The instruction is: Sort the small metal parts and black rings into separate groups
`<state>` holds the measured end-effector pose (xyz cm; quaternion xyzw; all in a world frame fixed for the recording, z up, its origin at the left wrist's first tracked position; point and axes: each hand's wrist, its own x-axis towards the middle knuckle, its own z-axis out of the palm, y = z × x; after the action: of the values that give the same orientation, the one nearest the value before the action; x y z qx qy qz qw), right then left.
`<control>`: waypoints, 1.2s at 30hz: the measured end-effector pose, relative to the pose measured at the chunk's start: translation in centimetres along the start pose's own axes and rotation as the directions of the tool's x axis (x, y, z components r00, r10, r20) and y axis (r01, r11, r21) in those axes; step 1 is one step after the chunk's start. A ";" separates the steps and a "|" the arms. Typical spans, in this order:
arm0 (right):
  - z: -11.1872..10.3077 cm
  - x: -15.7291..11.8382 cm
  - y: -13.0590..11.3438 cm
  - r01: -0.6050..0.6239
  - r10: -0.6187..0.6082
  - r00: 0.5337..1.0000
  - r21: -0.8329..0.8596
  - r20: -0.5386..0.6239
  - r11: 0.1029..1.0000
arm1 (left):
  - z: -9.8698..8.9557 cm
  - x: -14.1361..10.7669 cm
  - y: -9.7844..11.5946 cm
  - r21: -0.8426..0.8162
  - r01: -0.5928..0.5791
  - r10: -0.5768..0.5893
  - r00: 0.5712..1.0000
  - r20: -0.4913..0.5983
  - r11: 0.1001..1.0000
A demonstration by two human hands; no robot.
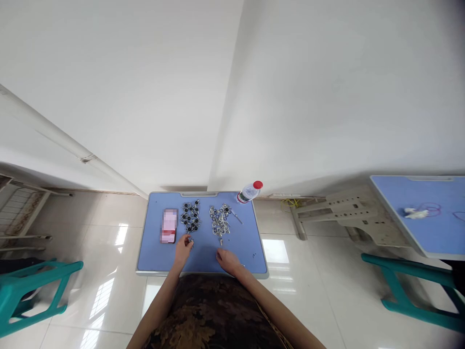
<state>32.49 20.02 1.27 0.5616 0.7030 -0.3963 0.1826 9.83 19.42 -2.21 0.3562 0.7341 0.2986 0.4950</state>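
Note:
On the blue table top, my left hand (183,249) pinches a small silvery metal part (191,240), too small to name its kind. Just beyond it lies a cluster of metal pieces with round black centres (190,216). My right hand (228,261) rests near the front edge with its fingers curled; whatever may be in them is hidden. One small metal piece (221,241) lies by itself above that hand. Farther back is a loose pile of silvery parts and dark rings (220,222). A thin pen-like stick (237,216) lies beside this pile.
A phone (169,226) with a pinkish screen lies left on the blue table (150,252). A clear bottle with a red cap (250,192) leans at the back right corner. Green stools (36,281) stand at both sides. Another blue table (432,194) is at the right.

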 end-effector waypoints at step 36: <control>0.8 -0.8 0.7 0.043 -0.043 0.999 0.047 0.000 0.998 | 0.7 3.0 4.1 0.710 -0.254 0.330 0.943 0.032 0.657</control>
<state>33.24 18.90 1.11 0.5501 0.7053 -0.4171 0.1610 10.67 24.24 -0.78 0.6158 0.7486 0.0883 0.2293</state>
